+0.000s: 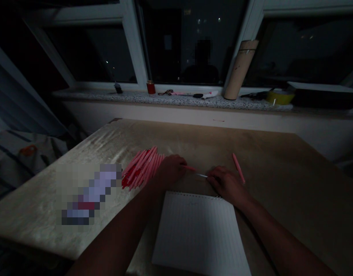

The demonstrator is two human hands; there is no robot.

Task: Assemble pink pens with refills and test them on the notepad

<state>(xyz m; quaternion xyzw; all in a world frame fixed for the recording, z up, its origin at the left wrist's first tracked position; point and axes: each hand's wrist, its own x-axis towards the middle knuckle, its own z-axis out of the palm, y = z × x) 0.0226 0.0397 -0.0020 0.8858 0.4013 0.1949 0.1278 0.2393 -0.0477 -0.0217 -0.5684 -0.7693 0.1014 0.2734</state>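
Pink barrel (190, 168) in left hand (173, 168); white rod (202, 175) in right hand (224, 181).

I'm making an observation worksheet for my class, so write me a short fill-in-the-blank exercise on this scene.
The pile of pens lies nearer the ____ hand.
The right hand holds a thin rod colored ____.
The tape roll on the windowsill is colored ____.
The paper of the notepad is printed with ____.

Missing words: left; white; yellow; lines.
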